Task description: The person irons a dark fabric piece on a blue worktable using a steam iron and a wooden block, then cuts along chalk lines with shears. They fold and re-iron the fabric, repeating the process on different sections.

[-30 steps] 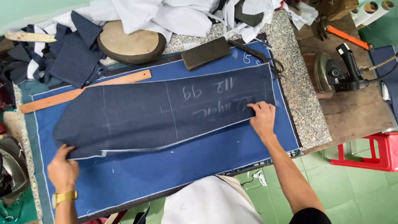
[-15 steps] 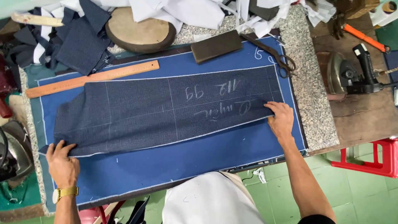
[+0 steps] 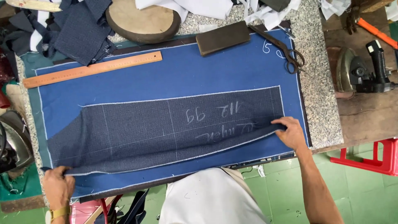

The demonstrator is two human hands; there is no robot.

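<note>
A long dark navy fabric panel [image 3: 166,132] with chalk lines and chalk writing lies across a bright blue cloth [image 3: 186,74] that covers the table. My left hand [image 3: 58,186] grips the panel's near left corner at the table's front edge. My right hand [image 3: 292,132] pinches the panel's near right corner, with the fingers curled over the fabric edge. The panel sits stretched between both hands, close to the table's front edge.
A wooden ruler [image 3: 91,69] lies at the back left. A dark rectangular block [image 3: 223,38], scissors [image 3: 286,52] and a round wooden pad [image 3: 143,20] sit at the back. An iron [image 3: 358,74] rests on the right bench, another iron [image 3: 12,141] at left. A red stool [image 3: 373,157] stands below.
Both hands have pulled the navy panel toward me, from the middle of the blue cloth to its front edge. More blue cloth shows behind the panel.
</note>
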